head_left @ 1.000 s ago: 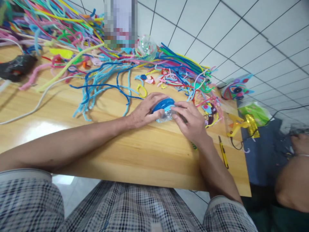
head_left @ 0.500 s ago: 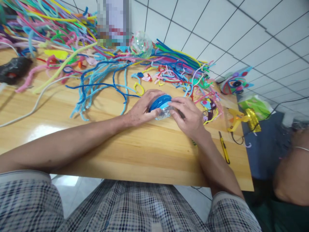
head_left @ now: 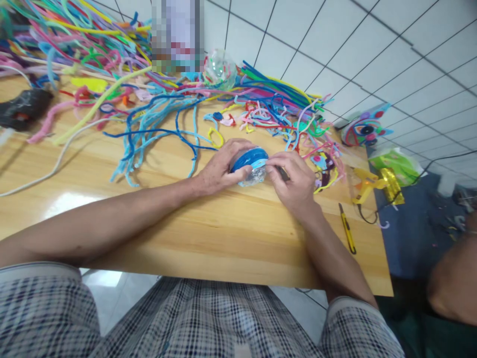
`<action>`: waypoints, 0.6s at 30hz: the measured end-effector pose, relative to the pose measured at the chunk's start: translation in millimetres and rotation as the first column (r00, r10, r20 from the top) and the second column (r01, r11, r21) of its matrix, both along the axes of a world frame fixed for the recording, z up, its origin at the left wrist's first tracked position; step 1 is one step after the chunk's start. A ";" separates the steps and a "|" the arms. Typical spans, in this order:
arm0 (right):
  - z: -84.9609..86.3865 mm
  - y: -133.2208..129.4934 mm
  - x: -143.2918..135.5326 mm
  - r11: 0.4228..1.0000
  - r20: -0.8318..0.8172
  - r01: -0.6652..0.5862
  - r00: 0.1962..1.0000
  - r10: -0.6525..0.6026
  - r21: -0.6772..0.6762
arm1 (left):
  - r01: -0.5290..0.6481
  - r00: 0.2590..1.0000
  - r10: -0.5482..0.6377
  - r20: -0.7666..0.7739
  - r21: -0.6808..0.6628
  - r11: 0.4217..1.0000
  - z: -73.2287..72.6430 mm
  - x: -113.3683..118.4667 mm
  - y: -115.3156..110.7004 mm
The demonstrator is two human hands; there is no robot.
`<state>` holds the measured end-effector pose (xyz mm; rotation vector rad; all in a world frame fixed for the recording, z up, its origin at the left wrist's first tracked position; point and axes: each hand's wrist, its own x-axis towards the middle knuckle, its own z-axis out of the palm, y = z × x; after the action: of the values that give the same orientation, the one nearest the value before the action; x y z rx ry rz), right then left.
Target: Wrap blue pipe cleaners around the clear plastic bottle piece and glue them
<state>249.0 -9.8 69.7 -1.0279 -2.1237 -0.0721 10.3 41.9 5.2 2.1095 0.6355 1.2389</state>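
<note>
My left hand (head_left: 222,168) is wrapped round the left side of a clear plastic ball (head_left: 257,177), its thumb in front. Dark blue pipe cleaner (head_left: 250,156) is wound over the ball's upper part. Below that runs a light blue pipe cleaner (head_left: 258,163) across the middle. At the ball's right edge, my right hand (head_left: 294,178) pinches the end of the light blue strip between thumb and fingers. The lower part of the ball is bare and see-through. My left fingers hide its far left side.
Blue pipe cleaners (head_left: 149,124) lie left of the ball. Another clear ball (head_left: 219,68) stands behind, among piled pipe cleaners (head_left: 276,87). A yellow utility knife (head_left: 347,228) and yellow glue gun (head_left: 363,185) lie right. A black glue gun (head_left: 24,109) sits far left. Another person's arm (head_left: 456,278) shows at right.
My right thumb and fingertips have closed together at the ball's right edge. The left hand keeps its hold. The other person's arm at the right has shifted slightly.
</note>
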 end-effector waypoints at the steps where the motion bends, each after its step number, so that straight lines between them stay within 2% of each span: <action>1: -0.6 0.1 0.0 1.000 0.005 0.012 1.000 -0.012 0.002 | -0.007 1.000 0.006 0.001 0.004 1.000 -0.6 0.3 0.3; 13: -8.2 2.1 2.4 1.000 0.018 -0.009 1.000 0.008 0.029 | -0.056 0.998 0.057 0.013 -0.034 0.998 -1.9 1.2 0.3; 18: -8.8 2.1 2.6 0.999 0.016 -0.031 0.999 0.030 0.037 | -0.057 0.998 0.057 0.020 -0.012 0.998 -2.7 1.7 0.9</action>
<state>251.6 -7.8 61.0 -0.9758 -2.1429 -0.1050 12.0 42.8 2.4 2.0797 0.6958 1.2835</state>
